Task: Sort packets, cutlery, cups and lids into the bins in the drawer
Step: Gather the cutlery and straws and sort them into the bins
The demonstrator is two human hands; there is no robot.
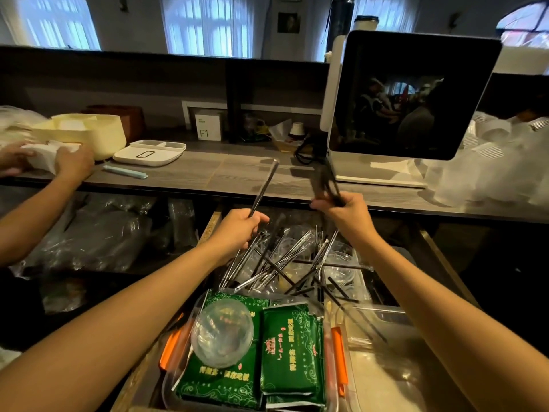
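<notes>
My left hand point(242, 226) pinches one wrapped straw point(263, 188) by its low end; my right hand point(344, 208) clamps a blurred dark bundle point(323, 181), likely more straws. Both are above the straw pile point(285, 263) in the drawer. Probably light, slick film, bendy: grip mid-shaft, not the tips.

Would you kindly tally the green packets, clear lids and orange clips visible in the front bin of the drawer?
Green packets: 2 on top; any beneath are hidden
Clear lids: 1, lying on the left packet
Orange clips: 2, one on each side of the bin
Total: 5
</notes>
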